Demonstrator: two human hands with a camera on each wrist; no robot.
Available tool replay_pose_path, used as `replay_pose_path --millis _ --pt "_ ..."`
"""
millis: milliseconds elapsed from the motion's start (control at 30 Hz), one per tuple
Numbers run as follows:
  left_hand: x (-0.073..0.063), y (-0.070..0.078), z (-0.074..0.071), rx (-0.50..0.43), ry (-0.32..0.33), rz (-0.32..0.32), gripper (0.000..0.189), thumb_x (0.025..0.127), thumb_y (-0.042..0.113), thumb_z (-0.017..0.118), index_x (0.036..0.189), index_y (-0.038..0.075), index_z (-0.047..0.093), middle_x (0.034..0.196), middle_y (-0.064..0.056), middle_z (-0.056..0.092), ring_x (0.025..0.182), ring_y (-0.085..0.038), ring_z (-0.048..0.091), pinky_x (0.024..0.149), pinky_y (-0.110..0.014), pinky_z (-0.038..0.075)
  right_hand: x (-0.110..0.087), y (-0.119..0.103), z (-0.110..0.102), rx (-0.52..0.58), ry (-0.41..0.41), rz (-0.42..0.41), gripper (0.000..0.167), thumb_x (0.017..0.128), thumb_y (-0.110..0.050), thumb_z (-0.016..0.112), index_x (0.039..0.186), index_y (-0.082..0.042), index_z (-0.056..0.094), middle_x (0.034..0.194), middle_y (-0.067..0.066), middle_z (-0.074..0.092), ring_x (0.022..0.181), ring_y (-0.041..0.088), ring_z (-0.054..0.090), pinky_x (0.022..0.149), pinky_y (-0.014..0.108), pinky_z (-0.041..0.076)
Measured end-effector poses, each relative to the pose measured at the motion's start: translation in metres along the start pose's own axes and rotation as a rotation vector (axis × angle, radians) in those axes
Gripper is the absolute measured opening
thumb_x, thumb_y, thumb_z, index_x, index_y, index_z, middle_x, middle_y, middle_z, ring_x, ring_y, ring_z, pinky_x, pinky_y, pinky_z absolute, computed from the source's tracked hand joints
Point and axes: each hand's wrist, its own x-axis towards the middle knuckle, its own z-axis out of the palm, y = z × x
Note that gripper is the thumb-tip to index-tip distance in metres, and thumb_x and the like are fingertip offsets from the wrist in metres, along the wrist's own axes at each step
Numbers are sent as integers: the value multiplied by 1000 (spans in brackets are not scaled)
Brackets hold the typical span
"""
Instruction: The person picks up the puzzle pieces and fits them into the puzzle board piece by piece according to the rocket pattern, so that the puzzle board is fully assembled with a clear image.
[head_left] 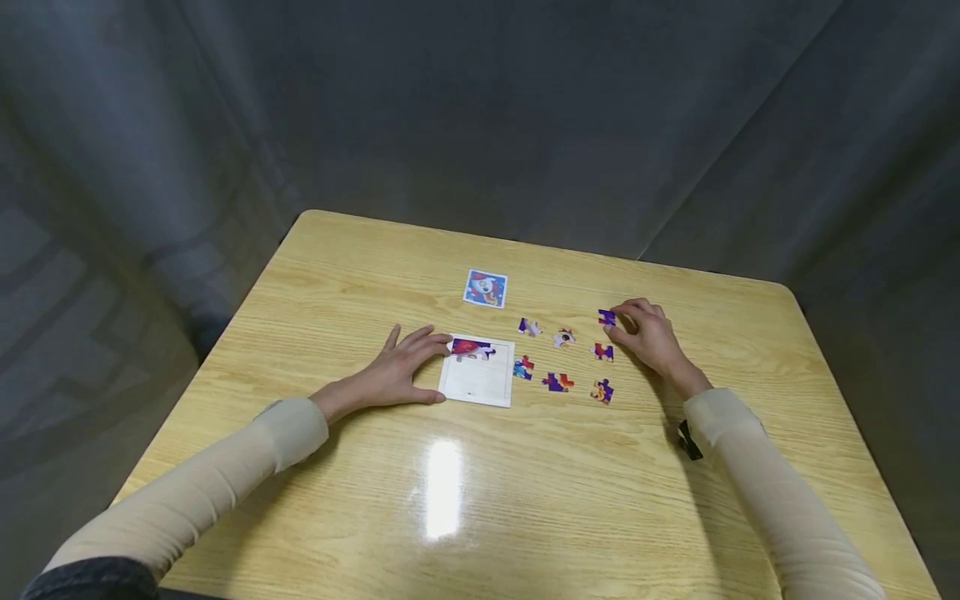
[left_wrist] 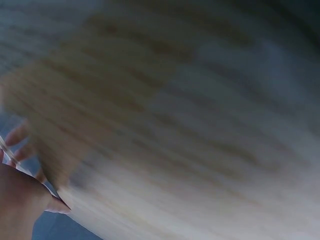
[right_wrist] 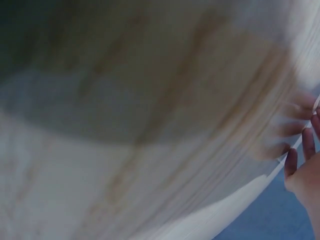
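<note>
We pinch the purple piece [head_left: 606,317] with our right hand [head_left: 651,337], white tray [head_left: 480,387] well left, left hand [head_left: 399,367] fingers spread at its edge.

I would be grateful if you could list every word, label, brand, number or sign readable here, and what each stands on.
No text can be read.
White board: a mark near its lower edge, too small to read.
Picture card and loose puzzle pieces: no legible lettering.
</note>
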Motion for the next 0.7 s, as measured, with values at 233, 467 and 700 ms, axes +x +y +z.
replay_pose_path --millis 233,467,700 --pt "1 -1 0 -4 -7 3 70 81 56 69 136 18 48 155 2 31 146 -28 15 111 -63 -7 1 -4 2 -65 47 -30 37 87 -20 71 113 6 63 113 20 55 104 39 47 91 54 38" --pt "1 2 -1 -11 -18 2 71 82 56 68 137 18 47 155 2 30 146 -28 14 111 -63 -7 2 -9 3 -142 83 -22 42 84 -23 72 111 7 62 110 22 59 103 39 53 90 54 42" --pt "0 3 -2 1 -17 -5 70 82 56 68 137 17 48 155 1 30 146 -28 14 111 -63 -6 4 -13 4 -161 96 -8 45 83 -27 73 112 7 63 109 23 63 102 40 56 91 54 44"
